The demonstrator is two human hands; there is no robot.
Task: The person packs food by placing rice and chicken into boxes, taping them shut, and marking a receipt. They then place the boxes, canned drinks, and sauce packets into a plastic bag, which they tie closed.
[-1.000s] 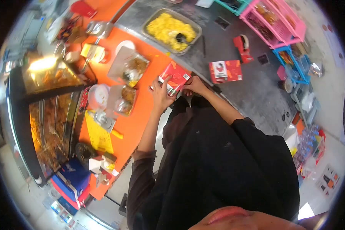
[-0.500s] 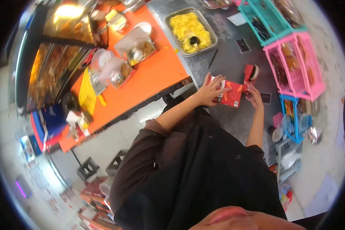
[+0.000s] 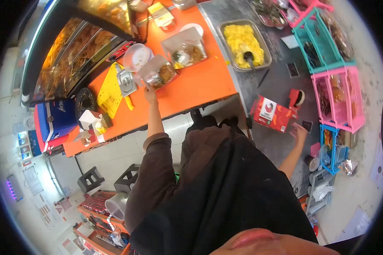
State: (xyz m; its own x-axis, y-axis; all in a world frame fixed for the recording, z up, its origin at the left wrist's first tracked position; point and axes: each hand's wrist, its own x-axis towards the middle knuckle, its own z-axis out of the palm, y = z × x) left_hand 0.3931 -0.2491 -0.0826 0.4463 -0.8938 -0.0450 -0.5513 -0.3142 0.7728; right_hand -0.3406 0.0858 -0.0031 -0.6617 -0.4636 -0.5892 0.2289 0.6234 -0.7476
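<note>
My left hand (image 3: pixel 149 92) is at the near edge of an open food box (image 3: pixel 158 72) on the orange table. Its fingers close at the box's lower left corner and are partly blurred. The box holds fried-looking food and a foil-like piece. Over the grey counter, my right hand (image 3: pixel 301 132) is held with fingers apart, just below a closed red box (image 3: pixel 280 121). A white label with a picture covers part of that box's top. Beside its far right corner lies a red tape dispenser (image 3: pixel 296 97).
A second open food box (image 3: pixel 185 46) stands farther back. A metal tray (image 3: pixel 267 59) of yellow food with a black-handled scoop is on the counter. Teal, pink (image 3: pixel 355 95) and blue baskets line the right side. A lit display case (image 3: pixel 64 55) stands at left, near a yellow board (image 3: pixel 108 100).
My left hand has left the red box and swung left to the open food box. My right hand has moved off the tape dispenser. The view has turned left.
</note>
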